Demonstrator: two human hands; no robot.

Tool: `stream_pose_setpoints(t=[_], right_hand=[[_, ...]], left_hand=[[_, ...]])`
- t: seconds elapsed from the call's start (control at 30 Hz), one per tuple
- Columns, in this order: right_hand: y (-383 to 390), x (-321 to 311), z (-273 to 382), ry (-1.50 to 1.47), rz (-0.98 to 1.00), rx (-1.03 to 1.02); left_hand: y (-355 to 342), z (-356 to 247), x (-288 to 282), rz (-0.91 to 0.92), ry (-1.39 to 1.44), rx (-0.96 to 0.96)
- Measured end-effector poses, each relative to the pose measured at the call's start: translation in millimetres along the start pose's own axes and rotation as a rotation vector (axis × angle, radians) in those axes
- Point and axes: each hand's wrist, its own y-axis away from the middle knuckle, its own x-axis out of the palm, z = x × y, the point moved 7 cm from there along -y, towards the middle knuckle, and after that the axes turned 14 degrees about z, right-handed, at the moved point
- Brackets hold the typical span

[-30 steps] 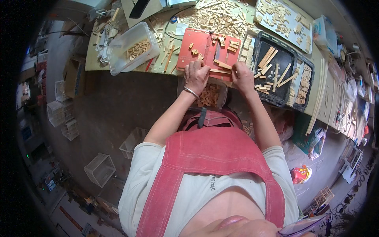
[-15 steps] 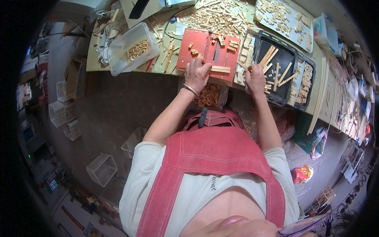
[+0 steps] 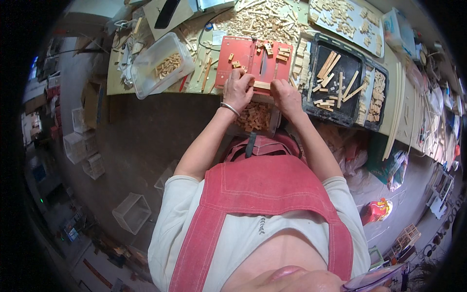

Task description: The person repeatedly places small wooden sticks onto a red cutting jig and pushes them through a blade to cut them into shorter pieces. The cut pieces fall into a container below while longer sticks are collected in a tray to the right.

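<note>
My left hand (image 3: 238, 93) is closed on the left end of a pale wooden strip (image 3: 262, 85) lying along the near edge of a red board (image 3: 226, 58). My right hand (image 3: 287, 100) pinches the strip's right end, its fingertips curled down. The board has a slot with what looks like a blade (image 3: 263, 65) in it, and small wooden blocks (image 3: 283, 52) on its top. Just below the board, a bin of small reddish-brown wooden pieces (image 3: 255, 118) shows between my forearms.
A translucent tub (image 3: 146, 82) of pieces sits left; a black tray (image 3: 310, 97) with sticks lies right. Piled pieces (image 3: 262, 18), a white sheet of pieces (image 3: 343, 24) and a dark phone-like object (image 3: 168, 12) lie behind. Long strips (image 3: 394, 117) lie at right; plastic crates (image 3: 131, 211) are on the floor.
My right hand moved rightward to the pieces beside the board at half a second ago, then returned left onto the strip. My left hand has stayed near the board's front edge.
</note>
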Motion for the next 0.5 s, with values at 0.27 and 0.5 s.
stream_pose_setpoints(t=[0.27, 0.5], right_hand=[[-4, 4, 1, 0.106, -0.049, -0.023], [4, -5, 6, 0.087, -0.024, -0.056]], left_hand=[[-7, -7, -7, 0.050, -0.109, 0.048], [-12, -3, -5, 0.117, -0.117, 0.039]])
